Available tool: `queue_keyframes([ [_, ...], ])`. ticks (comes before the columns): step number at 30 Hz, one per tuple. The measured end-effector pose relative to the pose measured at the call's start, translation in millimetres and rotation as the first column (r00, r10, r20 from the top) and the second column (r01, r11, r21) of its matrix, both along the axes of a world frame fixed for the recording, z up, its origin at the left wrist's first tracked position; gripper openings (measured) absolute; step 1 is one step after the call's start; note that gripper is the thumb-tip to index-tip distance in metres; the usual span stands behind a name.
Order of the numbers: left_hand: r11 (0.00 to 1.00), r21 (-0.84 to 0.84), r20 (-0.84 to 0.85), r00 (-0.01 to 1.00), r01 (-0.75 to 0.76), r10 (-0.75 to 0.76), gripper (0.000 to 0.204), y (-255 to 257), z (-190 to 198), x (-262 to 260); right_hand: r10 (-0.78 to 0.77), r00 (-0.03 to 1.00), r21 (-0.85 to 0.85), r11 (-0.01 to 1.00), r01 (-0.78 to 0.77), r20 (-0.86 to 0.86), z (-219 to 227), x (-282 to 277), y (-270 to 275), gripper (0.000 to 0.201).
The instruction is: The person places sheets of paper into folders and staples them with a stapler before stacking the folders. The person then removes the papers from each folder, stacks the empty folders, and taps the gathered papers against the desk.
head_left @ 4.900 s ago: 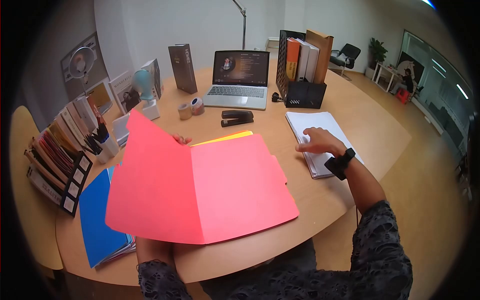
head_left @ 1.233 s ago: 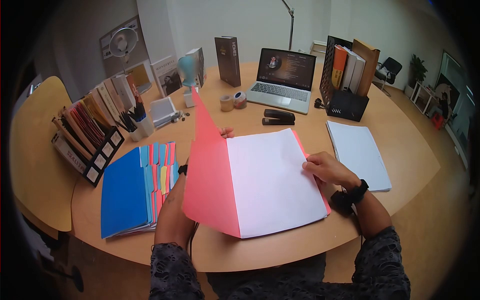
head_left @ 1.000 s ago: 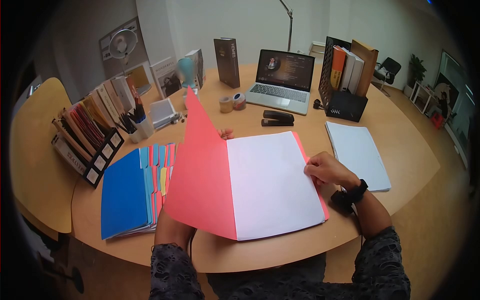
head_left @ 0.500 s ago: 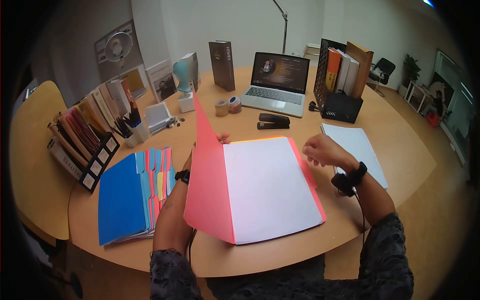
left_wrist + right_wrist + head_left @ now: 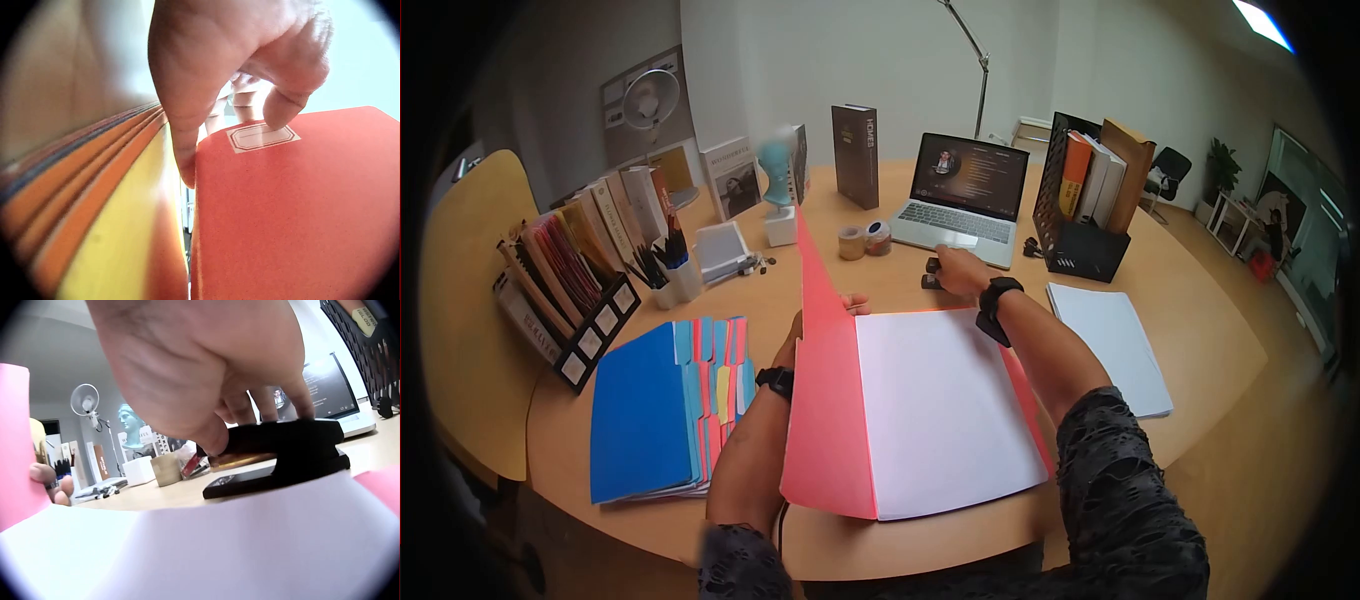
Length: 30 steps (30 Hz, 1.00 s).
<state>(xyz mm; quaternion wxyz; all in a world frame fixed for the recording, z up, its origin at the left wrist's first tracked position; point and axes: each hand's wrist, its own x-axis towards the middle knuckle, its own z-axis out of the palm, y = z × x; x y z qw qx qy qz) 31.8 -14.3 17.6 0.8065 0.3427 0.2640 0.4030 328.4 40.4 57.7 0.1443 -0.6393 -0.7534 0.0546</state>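
Note:
A pink-red folder (image 5: pixel 825 430) lies spread with its left cover raised and white paper (image 5: pixel 950 410) on its right side. The left hand (image 5: pixel 856 303) grips the folder near the top of its fold, mostly hidden behind the cover; in the left wrist view this hand (image 5: pixel 240 56) has thumb and fingers around the red cover (image 5: pixel 300 206), by a white label. Beyond the paper, the right hand (image 5: pixel 962 272) grips the black stapler (image 5: pixel 932 281) from above. The right wrist view shows the right hand (image 5: pixel 212 369) with thumb and fingers at the stapler's upper arm (image 5: pixel 281 437).
Blue folder stack (image 5: pixel 640 415) with coloured tabs at left; white paper stack (image 5: pixel 1112 350) at right. Behind stand tape rolls (image 5: pixel 865 241), a laptop (image 5: pixel 960 200), a dark book (image 5: pixel 856 160) and a black file holder (image 5: pixel 1088 250). A pen cup (image 5: pixel 678 282) and book rack (image 5: pixel 600 335) stand at the left.
The right hand has left the folder's right edge, moved forward and left, and taken hold of the stapler. The left hand still holds the folder; white paper now covers its right side.

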Motion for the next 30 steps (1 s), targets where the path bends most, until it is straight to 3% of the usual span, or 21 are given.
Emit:
queue_keyframes([
  [4,0.998,0.028,-0.073,0.996,-0.057,0.059,0.048,9.6,-9.3,7.9,0.036,0.994,0.071,0.997,-0.043,0.102,-1.2,-3.7,-11.1,0.026],
  [6,0.996,0.057,-0.062,0.995,-0.075,0.079,0.052,0.5,-4.0,7.3,0.175,0.985,0.112,0.978,-0.174,0.004,13.6,-7.4,-29.1,0.025],
  [12,0.981,0.155,-0.066,0.989,-0.120,0.132,0.049,-25.1,15.7,11.9,0.394,0.916,0.108,0.910,-0.400,0.074,29.7,-21.6,-64.7,0.032],
  [16,0.976,0.199,0.022,0.996,-0.086,0.084,0.045,-29.7,19.0,14.5,0.408,0.906,0.091,0.904,-0.418,0.109,28.6,-24.0,-74.4,0.028],
  [19,0.979,0.171,-0.060,0.990,-0.114,0.126,0.042,-36.2,24.9,14.9,0.419,0.894,0.053,0.900,-0.432,0.161,29.9,-24.4,-78.5,0.029],
  [21,0.988,0.151,-0.025,0.999,-0.022,0.027,0.043,-28.2,20.5,11.4,0.428,0.887,0.042,0.896,-0.441,0.175,29.5,-23.5,-80.2,0.030],
  [27,0.974,0.218,-0.137,0.987,-0.055,0.086,0.036,-22.4,16.9,10.8,0.480,0.863,0.061,0.867,-0.494,0.158,28.5,-24.5,-79.3,0.032],
  [30,0.982,0.156,-0.125,0.984,-0.108,0.128,0.032,-9.6,5.9,14.1,0.517,0.839,0.024,0.849,-0.528,0.168,29.0,-25.3,-81.2,0.033],
])
